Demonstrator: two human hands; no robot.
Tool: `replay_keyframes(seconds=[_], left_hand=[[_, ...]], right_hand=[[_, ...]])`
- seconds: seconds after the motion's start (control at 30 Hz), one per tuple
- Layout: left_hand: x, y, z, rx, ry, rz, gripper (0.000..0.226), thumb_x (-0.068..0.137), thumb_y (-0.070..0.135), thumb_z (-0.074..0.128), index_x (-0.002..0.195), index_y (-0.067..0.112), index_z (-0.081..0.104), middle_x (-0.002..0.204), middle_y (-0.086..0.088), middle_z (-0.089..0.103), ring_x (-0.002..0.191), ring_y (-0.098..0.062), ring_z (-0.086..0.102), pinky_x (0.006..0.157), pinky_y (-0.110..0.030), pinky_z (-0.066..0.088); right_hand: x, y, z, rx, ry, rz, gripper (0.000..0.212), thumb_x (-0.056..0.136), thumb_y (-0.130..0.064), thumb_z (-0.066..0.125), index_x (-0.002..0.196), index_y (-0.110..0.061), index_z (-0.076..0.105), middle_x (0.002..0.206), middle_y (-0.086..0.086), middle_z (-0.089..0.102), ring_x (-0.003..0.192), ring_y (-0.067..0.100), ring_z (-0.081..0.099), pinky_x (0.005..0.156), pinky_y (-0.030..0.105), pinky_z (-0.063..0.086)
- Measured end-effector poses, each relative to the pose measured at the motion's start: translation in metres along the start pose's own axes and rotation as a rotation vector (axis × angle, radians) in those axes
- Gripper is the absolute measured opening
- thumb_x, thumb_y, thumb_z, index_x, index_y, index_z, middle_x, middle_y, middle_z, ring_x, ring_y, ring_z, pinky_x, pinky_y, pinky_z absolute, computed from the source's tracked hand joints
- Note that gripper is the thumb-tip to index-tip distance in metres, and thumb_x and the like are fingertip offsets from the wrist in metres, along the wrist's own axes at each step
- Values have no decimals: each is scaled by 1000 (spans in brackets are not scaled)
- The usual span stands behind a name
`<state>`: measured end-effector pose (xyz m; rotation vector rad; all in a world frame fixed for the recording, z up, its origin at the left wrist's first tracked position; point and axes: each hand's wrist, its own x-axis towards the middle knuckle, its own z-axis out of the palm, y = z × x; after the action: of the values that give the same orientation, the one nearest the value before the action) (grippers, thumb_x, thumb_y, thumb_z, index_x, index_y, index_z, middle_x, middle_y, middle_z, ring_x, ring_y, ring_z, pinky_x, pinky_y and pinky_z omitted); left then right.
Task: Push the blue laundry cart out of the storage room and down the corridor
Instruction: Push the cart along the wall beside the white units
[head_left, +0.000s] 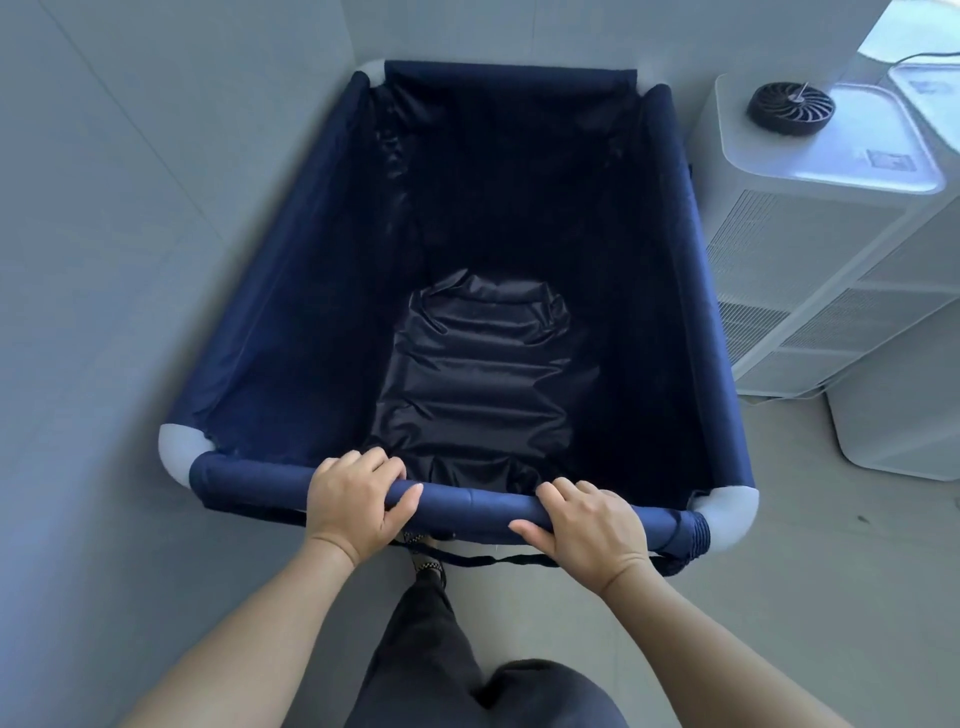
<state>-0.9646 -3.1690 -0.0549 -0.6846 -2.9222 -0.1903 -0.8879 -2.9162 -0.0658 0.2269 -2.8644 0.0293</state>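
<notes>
The blue laundry cart (291, 270) fills the middle of the head view, a deep navy fabric bin on a frame with white corner joints. Nothing lies inside it but its creased fabric bottom. Its far end sits in the corner of the room. My left hand (358, 501) is wrapped around the near top rail, left of centre. My right hand (587, 525) grips the same rail, right of centre. Both thumbs are under the rail, fingers over it.
A pale wall (130, 208) runs close along the cart's left side. A white tower appliance (810, 249) stands close to the cart's right side, with a small black fan (789, 110) on its top. Grey floor (810, 597) lies open at the right front. My dark trouser legs show below.
</notes>
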Motion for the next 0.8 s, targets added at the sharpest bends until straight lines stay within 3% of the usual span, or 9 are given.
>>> replay_keyframes(seconds=[0.1, 0.37, 0.8], left_hand=[[-1, 1, 1, -1, -3, -12, 39, 82, 44, 38, 64, 17, 60, 59, 4, 54, 50, -20, 47, 52, -30, 37], [-2, 3, 0, 6, -7, -25, 39, 81, 41, 37, 64, 16, 61, 58, 2, 55, 48, -20, 46, 51, -28, 33], [7, 0, 1, 7, -3, -8, 40, 77, 43, 38, 60, 15, 60, 56, 1, 55, 46, -23, 48, 47, -31, 38]], right_hand=[[1, 0, -2, 7, -4, -4, 47, 78, -62, 46, 62, -20, 59, 52, -5, 52, 42, 14, 49, 39, 23, 36], [-1, 0, -2, 22, 16, -1, 52, 83, -61, 32, 62, -20, 57, 52, -6, 52, 42, 14, 48, 40, 22, 34], [1, 0, 4, 51, 6, 11, 51, 81, -61, 35, 62, -19, 57, 54, -5, 52, 45, 17, 51, 41, 24, 39]])
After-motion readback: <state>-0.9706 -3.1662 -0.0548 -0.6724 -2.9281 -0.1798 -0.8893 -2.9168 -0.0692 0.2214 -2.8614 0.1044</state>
